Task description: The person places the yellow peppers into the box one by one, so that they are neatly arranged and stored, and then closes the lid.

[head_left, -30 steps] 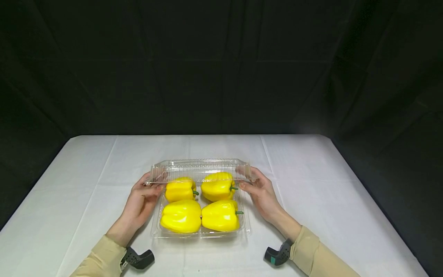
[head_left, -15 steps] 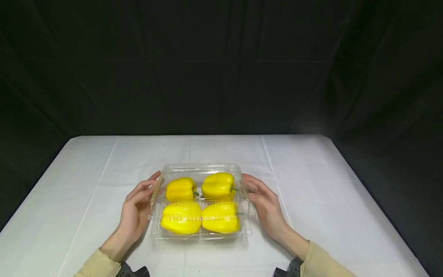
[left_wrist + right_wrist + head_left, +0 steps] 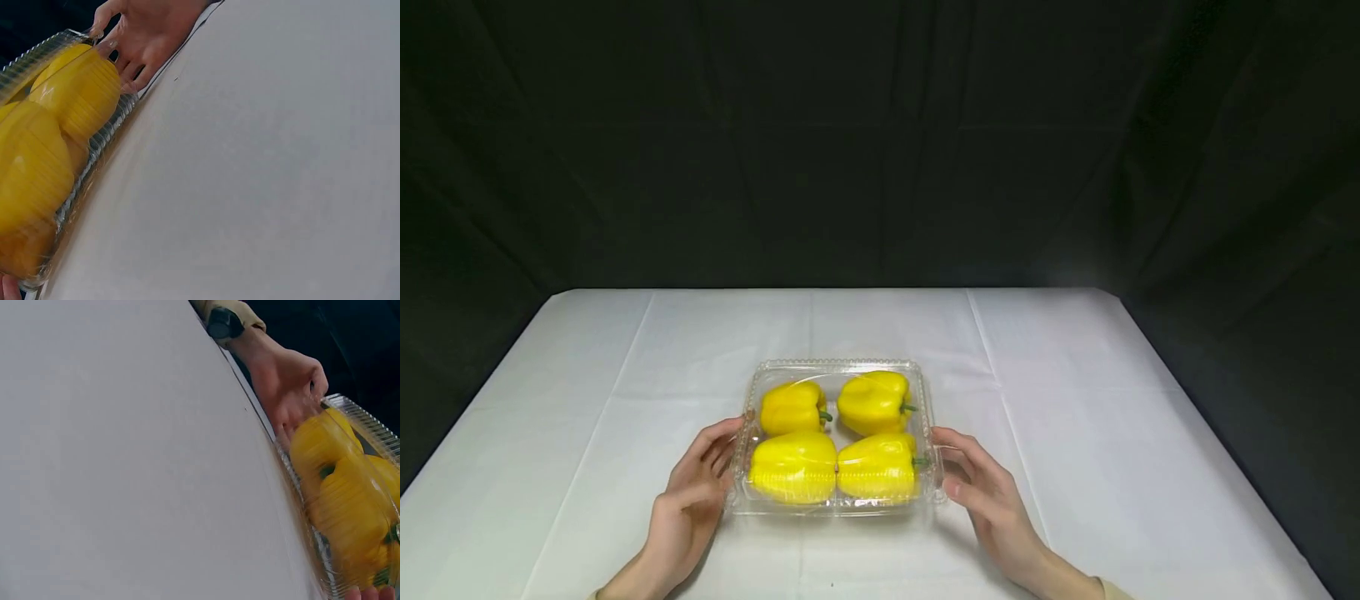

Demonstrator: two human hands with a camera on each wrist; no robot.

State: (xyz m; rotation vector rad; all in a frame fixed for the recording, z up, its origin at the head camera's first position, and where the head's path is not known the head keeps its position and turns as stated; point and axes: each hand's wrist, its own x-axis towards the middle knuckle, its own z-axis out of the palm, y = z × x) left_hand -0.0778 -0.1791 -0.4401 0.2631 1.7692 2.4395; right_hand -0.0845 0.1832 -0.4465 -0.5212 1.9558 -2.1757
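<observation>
A clear plastic clamshell container [image 3: 837,511] lies on the white table with several yellow bell peppers [image 3: 793,467] inside. Its lid [image 3: 842,364] lies over the peppers, close down on the base; whether its rim is fully pressed in I cannot tell. My left hand [image 3: 688,500] holds the lid at the left side, thumb by the front corner and fingers along the edge. Opposite it, my right hand [image 3: 988,500] grips the right side near the front corner. Through the ribbed plastic in the right wrist view, green pepper stems [image 3: 327,470] show.
A white cloth with fold lines covers the table [image 3: 1112,433]. Black curtains [image 3: 880,150] hang behind it and on both sides.
The lid has swung down from its raised, tilted position at the back and now covers the peppers. Both hands have moved with it toward the front of the table.
</observation>
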